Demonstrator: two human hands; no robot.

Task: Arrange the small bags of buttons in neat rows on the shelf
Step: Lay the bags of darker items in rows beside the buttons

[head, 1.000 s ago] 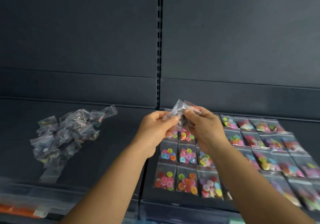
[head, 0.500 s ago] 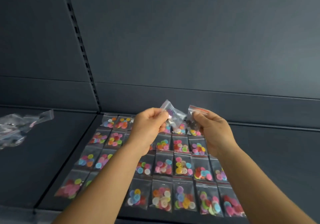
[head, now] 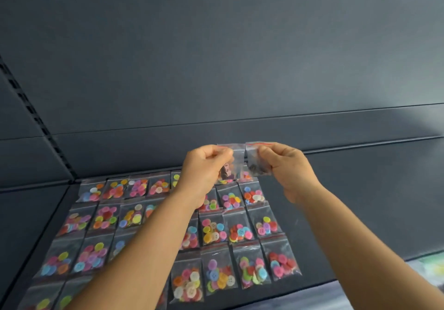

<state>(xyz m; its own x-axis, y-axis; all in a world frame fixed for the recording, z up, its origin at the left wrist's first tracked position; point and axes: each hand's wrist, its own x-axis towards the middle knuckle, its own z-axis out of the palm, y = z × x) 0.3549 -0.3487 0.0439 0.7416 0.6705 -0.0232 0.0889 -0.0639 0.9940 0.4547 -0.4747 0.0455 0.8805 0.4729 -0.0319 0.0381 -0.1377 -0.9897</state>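
Both hands are raised side by side above the dark grey metal shelf (head: 360,213), each pinching one small clear zip bag by its upper part. The left hand (head: 204,165) has thumb and curled fingers closed on a clear bag with a red seal strip and a few pinkish buttons (head: 228,163); the right hand (head: 286,165) pinches a second clear bag with a red seal strip and dark buttons (head: 257,163). The two bags hang with their long axes vertical, seals up, edges touching or nearly so between the hands.

Below the hands and towards the person lies the laid-out grid of small clear bags of bright mixed-colour buttons (head: 216,233), flat on the shelf in rows, long axes running away from the person. The grid's right-hand column ends just below the right hand; to the right of that the shelf surface is bare.

Judging from this, the next slot is most likely down and to the right of the held bags, at the far end of a new column. The right hand is nearer it, so its dark-button bag would go first, tipped from hanging to flat with the seal pointing away, to match its neighbours.
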